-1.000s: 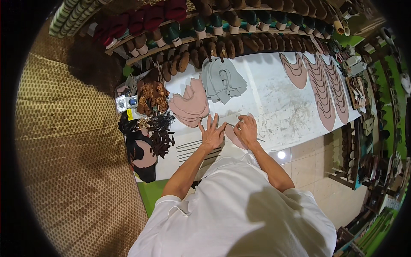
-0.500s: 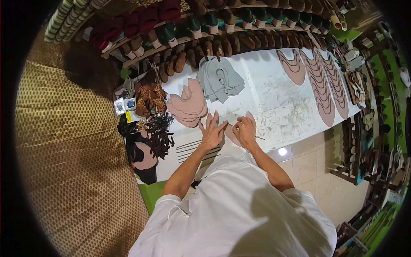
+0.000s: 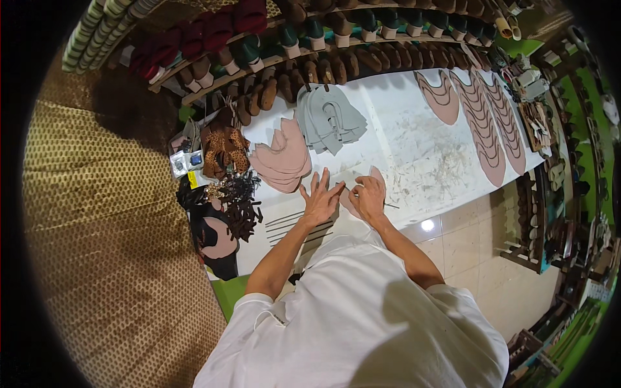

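Note:
My left hand (image 3: pixel 321 198) lies flat with its fingers spread on the worktable, its thumb reaching toward the right hand at the edge of a pink curved shoe-upper piece (image 3: pixel 378 174). Over that piece my right hand (image 3: pixel 368 198) is closed in a pinch on a thin dark strip (image 3: pixel 391 206), whose end sticks out to the right. The fingertips hide most of the strip and much of the piece. Several similar dark strips (image 3: pixel 284 224) lie in a row by my left forearm. A stack of pink cut pieces (image 3: pixel 283 163) sits beyond the left hand.
Grey cut pieces (image 3: pixel 330 119) are piled farther back. Pink pieces with dark curved lines (image 3: pixel 477 129) overlap in columns at the far right of the white table (image 3: pixel 394 103). Dark scraps (image 3: pixel 242 207) and leopard-print pieces (image 3: pixel 223 149) crowd the left end. Shoe lasts (image 3: pixel 369 59) line the back.
My right hand's fingertips have drawn slightly closer together and shifted a little left. The left hand stays spread in place. The whole view has shifted slightly.

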`<control>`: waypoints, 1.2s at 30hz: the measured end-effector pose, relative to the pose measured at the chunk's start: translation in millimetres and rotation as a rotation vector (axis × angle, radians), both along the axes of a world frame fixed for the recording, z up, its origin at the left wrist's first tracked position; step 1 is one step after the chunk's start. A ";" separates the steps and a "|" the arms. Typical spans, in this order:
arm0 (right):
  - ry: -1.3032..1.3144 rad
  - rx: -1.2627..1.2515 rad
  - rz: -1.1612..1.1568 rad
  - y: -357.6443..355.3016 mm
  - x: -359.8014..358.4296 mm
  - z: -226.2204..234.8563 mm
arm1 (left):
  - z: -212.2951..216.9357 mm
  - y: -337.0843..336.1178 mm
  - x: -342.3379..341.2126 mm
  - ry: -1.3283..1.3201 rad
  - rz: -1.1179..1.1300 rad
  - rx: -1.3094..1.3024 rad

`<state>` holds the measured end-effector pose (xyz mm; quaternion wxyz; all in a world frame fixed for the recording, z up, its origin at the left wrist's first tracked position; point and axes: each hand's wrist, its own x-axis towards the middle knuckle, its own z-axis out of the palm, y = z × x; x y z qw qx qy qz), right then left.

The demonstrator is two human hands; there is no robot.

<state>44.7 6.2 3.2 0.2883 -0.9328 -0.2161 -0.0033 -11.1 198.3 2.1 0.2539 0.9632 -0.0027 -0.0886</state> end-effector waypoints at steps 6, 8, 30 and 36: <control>-0.007 0.004 -0.011 1.3 -1.3 -0.1 | 1.4 -1.3 -0.3 -0.019 -0.113 0.096; -0.007 0.006 -0.018 1.4 -1.8 -1.0 | 1.7 -2.9 1.4 -0.018 -0.117 0.101; 0.070 0.058 0.009 -26.1 -10.7 -4.9 | -2.3 -5.1 -4.2 -0.049 -0.106 0.083; 0.051 0.098 -0.027 -22.2 -7.8 -3.7 | -1.0 -4.8 -2.9 -0.023 -0.112 0.091</control>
